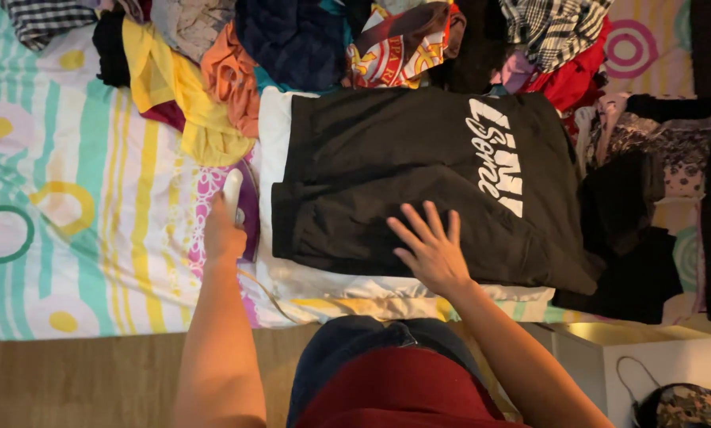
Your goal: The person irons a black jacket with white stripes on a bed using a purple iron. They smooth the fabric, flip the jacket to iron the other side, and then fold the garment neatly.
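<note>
Black shirt (419,178) lies folded on a white cloth (270,143) on the bed. Right hand (428,246) presses flat on it, fingers spread. Left hand (224,230), arm extended, is wrapped around the purple iron's (247,208) white handle beside it.

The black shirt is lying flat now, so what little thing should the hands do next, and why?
Probably bring the iron over onto the black shirt. The left hand grips the iron beside the shirt, and the right hand lies flat with fingers spread, pressing the cloth smooth.
</note>
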